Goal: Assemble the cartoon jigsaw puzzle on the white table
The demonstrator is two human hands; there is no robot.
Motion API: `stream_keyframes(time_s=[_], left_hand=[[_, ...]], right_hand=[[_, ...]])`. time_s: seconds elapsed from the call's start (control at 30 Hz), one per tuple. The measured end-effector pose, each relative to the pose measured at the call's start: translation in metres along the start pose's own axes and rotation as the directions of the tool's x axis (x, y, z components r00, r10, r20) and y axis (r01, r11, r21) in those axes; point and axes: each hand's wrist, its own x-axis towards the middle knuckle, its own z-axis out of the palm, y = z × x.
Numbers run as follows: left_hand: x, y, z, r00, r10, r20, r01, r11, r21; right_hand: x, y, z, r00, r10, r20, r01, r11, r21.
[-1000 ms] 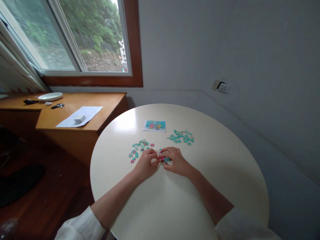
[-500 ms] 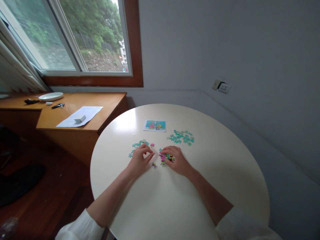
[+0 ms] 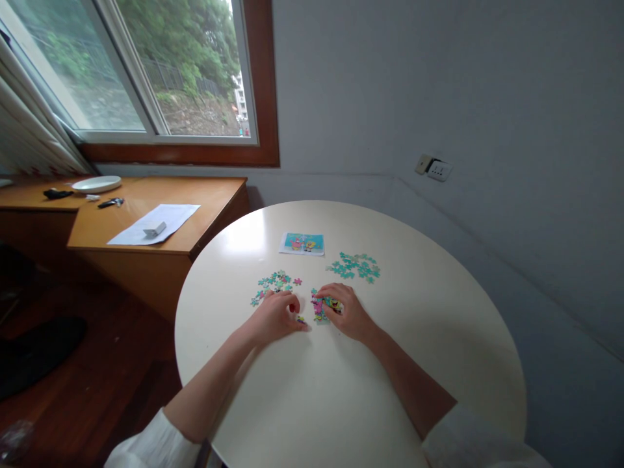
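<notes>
On the round white table, my left hand [image 3: 275, 316] is bent around a small loose jigsaw piece [image 3: 301, 319]. Its thumb and fingers are apart, on either side of the piece; whether they touch it is hard to see. My right hand [image 3: 347, 312] rests its curved fingers and thumb on a partly joined jigsaw puzzle [image 3: 318, 308], which shows pink and yellow cartoon figures. The palm and fingers cover part of that puzzle. A single pink jigsaw piece [image 3: 297, 281] lies just beyond my left hand.
Loose teal jigsaw pieces [image 3: 358, 266] spread at the right, and a mixed heap of pieces [image 3: 273, 282] lies behind my left hand. Farther back is a picture card [image 3: 302, 244]. A wooden desk [image 3: 214, 195] with paper [image 3: 166, 218] and a white plate [image 3: 97, 184] stands left.
My left hand has lowered toward me, its thumb coming down beside the loose piece. My right hand stays on the joined puzzle, with a little more of the picture showing.
</notes>
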Motion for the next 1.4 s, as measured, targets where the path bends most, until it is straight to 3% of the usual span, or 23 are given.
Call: stream_keyframes(time_s=[0.13,0.37,0.83,1.13,1.4], left_hand=[[0.000,0.000,0.000,0.998,-0.015,0.053,0.013,0.999,0.031],[0.003,0.000,-0.001,0.995,-0.083,0.050,0.081,0.996,0.036],[0.002,0.005,0.003,0.997,-0.081,0.015,0.082,0.996,-0.033],[0.001,-0.002,0.010,1.000,0.006,0.005,-0.006,0.998,-0.062],[0.002,-0.001,0.011,1.000,0.004,-0.002,-0.004,0.997,-0.080]], right_hand=[[0.000,0.001,0.000,1.000,-0.009,0.001,0.009,1.000,0.002],[0.000,0.001,0.001,1.000,-0.008,0.010,0.008,1.000,-0.007],[0.000,0.001,0.001,1.000,-0.017,0.025,0.018,1.000,-0.003],[0.000,0.000,0.000,0.999,-0.017,0.031,0.017,1.000,0.005],[0.001,-0.001,0.000,0.999,-0.019,0.031,0.019,1.000,0.017]])
